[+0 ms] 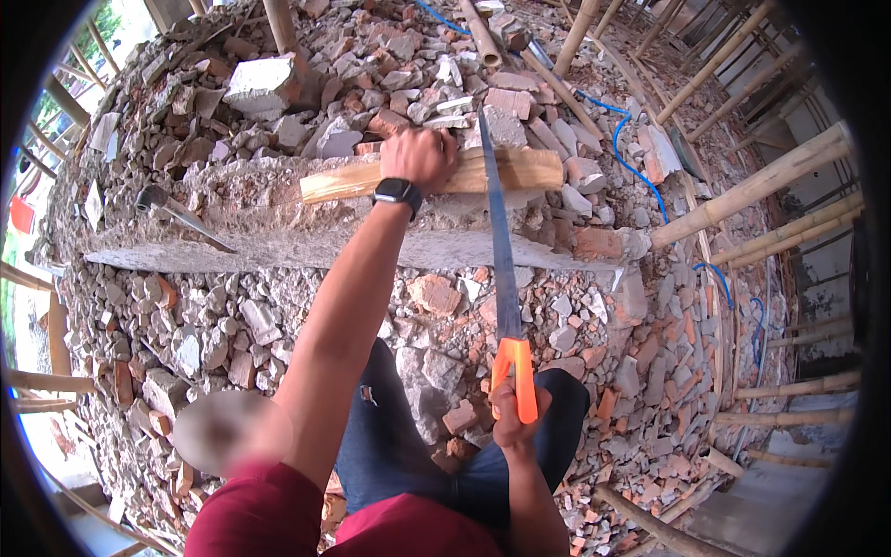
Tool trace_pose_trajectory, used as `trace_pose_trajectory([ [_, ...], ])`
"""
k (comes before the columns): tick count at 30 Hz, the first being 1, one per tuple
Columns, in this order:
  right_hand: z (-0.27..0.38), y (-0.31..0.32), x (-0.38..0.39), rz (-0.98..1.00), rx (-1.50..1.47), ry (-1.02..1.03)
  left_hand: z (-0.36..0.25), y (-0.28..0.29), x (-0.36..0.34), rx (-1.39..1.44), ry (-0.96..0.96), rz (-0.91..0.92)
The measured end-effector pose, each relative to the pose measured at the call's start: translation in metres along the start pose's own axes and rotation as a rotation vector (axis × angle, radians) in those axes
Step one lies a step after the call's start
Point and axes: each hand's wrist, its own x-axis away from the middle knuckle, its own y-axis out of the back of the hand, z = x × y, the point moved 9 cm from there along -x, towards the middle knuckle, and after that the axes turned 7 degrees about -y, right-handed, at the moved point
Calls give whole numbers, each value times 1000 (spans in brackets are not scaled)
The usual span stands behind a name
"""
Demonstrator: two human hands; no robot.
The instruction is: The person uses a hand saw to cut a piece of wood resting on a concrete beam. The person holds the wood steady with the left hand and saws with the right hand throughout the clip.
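A pale wooden piece [534, 171] lies lengthwise on top of a broken concrete beam. My left hand [422, 158], with a dark watch at the wrist, is closed over the wood left of the saw and presses it down. In my right hand [510, 418] is the orange handle of a handsaw [504, 278], its fingers wrapped round the grip. The long blade points away from me and crosses the wood right of my left hand. Whether its teeth have cut into the wood cannot be made out.
The concrete beam [306, 249] runs across in front of my knees. A metal tool with a dark round end [186, 218] rests on its left part. Broken bricks and rubble [223, 316] lie all around. Bamboo poles [756, 184] and a blue hose [631, 167] are at the right.
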Motion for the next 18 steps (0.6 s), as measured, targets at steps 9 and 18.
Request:
trace_pose_trajectory([
  [9, 22, -18, -37, 14, 31, 9, -29, 19, 29, 54, -212, -221],
  [18, 18, -10, -31, -28, -236, -174, -33, 9, 37, 55, -419, 273],
])
